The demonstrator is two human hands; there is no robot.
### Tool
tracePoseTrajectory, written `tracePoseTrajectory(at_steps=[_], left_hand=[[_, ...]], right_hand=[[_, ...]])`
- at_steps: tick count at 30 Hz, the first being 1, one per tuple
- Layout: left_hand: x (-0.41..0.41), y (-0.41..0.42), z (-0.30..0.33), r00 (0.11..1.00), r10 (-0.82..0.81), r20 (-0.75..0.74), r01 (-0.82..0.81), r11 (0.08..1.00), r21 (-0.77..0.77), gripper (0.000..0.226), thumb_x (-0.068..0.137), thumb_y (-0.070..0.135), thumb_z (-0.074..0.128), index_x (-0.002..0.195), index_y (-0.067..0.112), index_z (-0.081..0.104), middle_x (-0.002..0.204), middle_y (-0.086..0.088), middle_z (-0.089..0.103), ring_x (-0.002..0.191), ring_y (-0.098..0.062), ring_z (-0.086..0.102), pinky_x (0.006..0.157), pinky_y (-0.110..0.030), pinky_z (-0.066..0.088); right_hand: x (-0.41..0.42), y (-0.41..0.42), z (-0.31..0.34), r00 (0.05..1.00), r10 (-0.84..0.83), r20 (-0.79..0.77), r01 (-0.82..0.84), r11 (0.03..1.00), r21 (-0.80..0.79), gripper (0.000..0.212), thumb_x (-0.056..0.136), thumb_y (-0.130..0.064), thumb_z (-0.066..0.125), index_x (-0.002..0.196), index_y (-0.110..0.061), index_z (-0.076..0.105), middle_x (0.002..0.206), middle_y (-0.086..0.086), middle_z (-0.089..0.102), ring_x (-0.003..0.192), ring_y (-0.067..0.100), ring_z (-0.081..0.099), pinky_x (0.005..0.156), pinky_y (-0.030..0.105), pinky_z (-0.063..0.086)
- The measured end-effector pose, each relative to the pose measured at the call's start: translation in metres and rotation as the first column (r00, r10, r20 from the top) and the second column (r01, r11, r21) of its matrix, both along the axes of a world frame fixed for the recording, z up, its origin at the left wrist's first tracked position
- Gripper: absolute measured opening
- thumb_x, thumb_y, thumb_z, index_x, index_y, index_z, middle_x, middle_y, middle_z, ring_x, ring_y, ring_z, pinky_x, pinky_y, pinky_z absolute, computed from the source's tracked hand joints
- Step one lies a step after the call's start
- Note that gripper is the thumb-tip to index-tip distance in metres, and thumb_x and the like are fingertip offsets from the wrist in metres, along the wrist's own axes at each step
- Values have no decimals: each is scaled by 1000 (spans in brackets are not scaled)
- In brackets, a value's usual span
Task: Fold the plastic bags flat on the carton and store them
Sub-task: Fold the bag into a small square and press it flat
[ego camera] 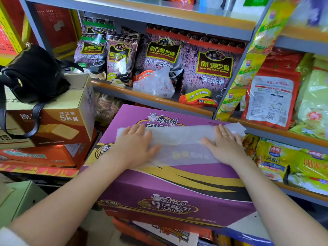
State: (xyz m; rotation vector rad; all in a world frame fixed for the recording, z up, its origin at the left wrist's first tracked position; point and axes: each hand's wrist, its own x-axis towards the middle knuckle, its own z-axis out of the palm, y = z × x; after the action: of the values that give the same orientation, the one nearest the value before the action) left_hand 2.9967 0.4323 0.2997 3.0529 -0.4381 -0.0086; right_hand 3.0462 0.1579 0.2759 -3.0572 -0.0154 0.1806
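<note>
Both hands, left hand point(134, 142) and right hand point(225, 144), press flat with straight fingers on 1 clear plastic bag point(179, 142) spread across the purple carton point(177, 183). Smoothing seems underway; folding it narrower likely comes next.

The translucent plastic bag point(179, 139) lies flattened in a long band across the far half of my purple carton point(159, 176), its right end reaching past the carton's right edge. A second, crumpled bag point(156, 84) sits on the shelf beyond the far edge.
</note>
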Motion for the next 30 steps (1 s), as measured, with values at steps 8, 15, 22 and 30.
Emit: tracePoseTrajectory(at_steps=[8,15,22,30], left_hand=[[22,-103,-7,966,-259,-6,259,966,-4,77,84,70,21,146,23,14,155,-7,9,142,-23,11,114,-34,9],[28,-101,-16,913,-404,-59,406,913,28,95,62,83,1,144,38,14,156,0,5,143,-20,9,115,-31,5],[42,-51,1,870,-491,-48,470,856,-216,68,65,41,11,98,16,65,138,1,47,124,-17,48,91,-16,30],[21,-126,-9,913,-395,102,407,864,-298,76,75,59,9,130,18,43,140,-6,43,124,-24,44,98,-31,36]], right_hand=[[31,-48,9,815,-580,-16,318,423,848,47,92,-34,53,127,-5,44,118,8,50,116,27,49,89,33,36],[45,-66,9,866,-446,-228,387,308,869,24,89,-18,59,109,-5,62,94,13,60,70,20,53,54,25,40],[-8,-64,25,927,-292,-237,341,385,858,14,87,-8,58,80,-19,54,84,10,54,73,24,49,55,26,37],[-50,-88,13,936,-228,-269,350,524,777,35,84,3,57,106,-24,52,107,6,57,97,21,55,71,28,45]])
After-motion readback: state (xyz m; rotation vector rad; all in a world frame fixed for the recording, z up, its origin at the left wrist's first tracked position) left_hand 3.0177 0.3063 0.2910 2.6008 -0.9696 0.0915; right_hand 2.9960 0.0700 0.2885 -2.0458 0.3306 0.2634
